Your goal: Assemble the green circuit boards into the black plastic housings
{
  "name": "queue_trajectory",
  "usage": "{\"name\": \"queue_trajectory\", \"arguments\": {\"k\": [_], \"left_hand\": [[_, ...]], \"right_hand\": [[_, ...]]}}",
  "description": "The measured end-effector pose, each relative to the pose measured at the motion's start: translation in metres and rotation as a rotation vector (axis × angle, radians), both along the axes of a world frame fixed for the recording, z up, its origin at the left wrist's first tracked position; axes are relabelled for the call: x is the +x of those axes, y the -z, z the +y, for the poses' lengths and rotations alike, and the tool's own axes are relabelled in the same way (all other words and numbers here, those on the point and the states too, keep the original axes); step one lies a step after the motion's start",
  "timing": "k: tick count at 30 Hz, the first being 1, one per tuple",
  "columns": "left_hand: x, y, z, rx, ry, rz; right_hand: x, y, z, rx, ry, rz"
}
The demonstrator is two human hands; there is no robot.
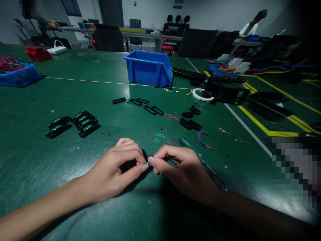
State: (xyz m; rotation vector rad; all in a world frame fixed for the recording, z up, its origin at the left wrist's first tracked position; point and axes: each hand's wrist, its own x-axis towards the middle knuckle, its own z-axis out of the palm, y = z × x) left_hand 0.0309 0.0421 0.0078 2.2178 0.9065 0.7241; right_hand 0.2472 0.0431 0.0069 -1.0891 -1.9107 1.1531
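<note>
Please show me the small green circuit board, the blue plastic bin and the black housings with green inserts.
Small green circuit board [147, 163]: head view, its visible middle.
Blue plastic bin [145, 71]: head view, front wall.
Black housings with green inserts [85, 122]: head view, middle housing.

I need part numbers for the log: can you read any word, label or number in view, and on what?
Nothing in view can be read.
Wall signs: too small and blurred.
Board pinched between left hand and right hand: any marks are too small.
Black parts with green inserts: no legible print.
Bin: no label shows.
</note>
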Motion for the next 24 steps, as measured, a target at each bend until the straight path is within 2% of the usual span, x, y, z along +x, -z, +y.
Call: {"name": "queue_trajectory", "arguments": {"k": [18, 24], "left_hand": [[-0.0018, 0.0008, 0.0011, 0.0, 0.023, 0.0], [-0.0011, -0.0006, -0.0003, 0.014, -0.005, -0.006]], "right_hand": [[-0.0002, 0.0011, 0.0002, -0.011, 0.019, -0.006], [0.0005, 0.0015, 0.0007, -0.023, 0.017, 0.013]]}}
